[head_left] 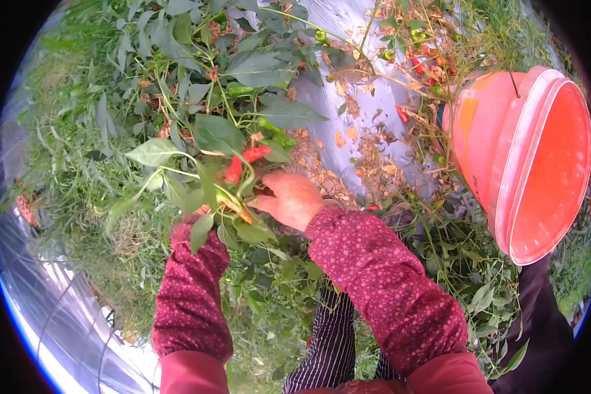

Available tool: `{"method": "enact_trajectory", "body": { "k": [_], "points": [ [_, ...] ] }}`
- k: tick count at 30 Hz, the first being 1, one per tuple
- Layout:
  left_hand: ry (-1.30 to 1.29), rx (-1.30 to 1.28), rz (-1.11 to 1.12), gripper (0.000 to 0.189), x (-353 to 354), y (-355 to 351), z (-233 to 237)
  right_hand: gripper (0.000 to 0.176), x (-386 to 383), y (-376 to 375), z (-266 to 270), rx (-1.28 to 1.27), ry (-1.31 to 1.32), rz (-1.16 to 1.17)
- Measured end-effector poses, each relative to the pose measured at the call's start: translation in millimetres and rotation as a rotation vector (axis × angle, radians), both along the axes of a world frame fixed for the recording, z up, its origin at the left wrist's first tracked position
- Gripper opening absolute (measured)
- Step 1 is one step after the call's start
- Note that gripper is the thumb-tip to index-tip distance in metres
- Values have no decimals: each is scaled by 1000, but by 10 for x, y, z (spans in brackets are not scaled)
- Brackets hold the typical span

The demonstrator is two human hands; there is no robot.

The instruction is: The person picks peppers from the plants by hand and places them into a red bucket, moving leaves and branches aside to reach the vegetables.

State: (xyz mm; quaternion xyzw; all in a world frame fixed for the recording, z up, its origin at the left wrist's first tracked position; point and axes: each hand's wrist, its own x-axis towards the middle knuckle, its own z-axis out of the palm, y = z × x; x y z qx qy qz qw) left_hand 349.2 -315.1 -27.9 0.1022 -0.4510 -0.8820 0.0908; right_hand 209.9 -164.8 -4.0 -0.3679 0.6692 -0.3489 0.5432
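A leafy pepper branch (226,194) with a red pepper (246,162) crosses in front of my two hands. My right hand (287,199) is just right of the branch, its thumb and fingers reaching to the stem beside the red pepper; the fingertips are partly behind leaves. Leaves cover most of my left hand (198,213), which is at the lower left of the branch, so its fingers are hidden. Green peppers (276,134) hang above my right hand.
A red bucket (469,131) lies tilted at the right, its opening facing right. Pale ground sheeting (328,111) carries dry leaves and a fallen red pepper (402,113). Dense plants surround the hands. A dark-clothed leg shows at the lower right.
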Motion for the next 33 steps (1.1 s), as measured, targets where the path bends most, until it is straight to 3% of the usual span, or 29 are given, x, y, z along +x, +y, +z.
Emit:
{"method": "enact_trajectory", "body": {
  "k": [3, 5, 11, 13, 14, 18, 20, 21, 23, 24, 26, 27, 29, 30, 33],
  "points": [
    [-63, 14, 45, 57, 213, 78, 158, 31, 32, -42, 58, 127, -1, 106],
    [-103, 22, 74, 56, 110, 126, 115, 41, 58, -25, 96, 149, -160, 168],
    [-221, 36, 158, 52, -42, 372, 209, 40, 123, 119, 187, 202, -357, 38],
    [-267, 40, 185, 51, -304, 344, 50, 38, 152, 165, 216, 113, -200, 68],
    [-290, 42, 199, 51, 25, 439, 309, 38, 167, 184, 228, 112, -201, 68],
    [-396, 35, 251, 49, 64, 549, 365, 35, 206, 215, 291, 77, -74, 92],
    [-446, 36, 279, 48, 51, 624, 396, 27, 41, 254, 385, 103, -54, 248],
    [-475, 42, 298, 48, 351, 697, 584, 27, -23, 270, 403, 106, -59, 254],
    [-527, 53, 333, 47, 100, 560, 401, 23, -131, 322, 475, -83, 172, -103],
    [-550, 59, 351, 47, 252, 774, 545, 23, -164, 313, 534, -82, 173, -98],
    [-592, 73, 388, 46, 103, 720, 450, 28, -219, 251, 647, -353, 220, -201],
    [-613, 79, 404, 45, 11, 720, 404, 28, -171, 216, 655, -352, 222, -197],
    [-658, 88, 430, 45, 202, 979, 608, 37, -79, 128, 702, -123, 405, -15],
    [-681, 91, 441, 44, 201, 942, 611, 32, -119, 125, 755, -252, 609, 150],
    [-741, 102, 464, 44, 87, 903, 599, 23, -115, 150, 752, -316, 438, 144]
  ]
}}
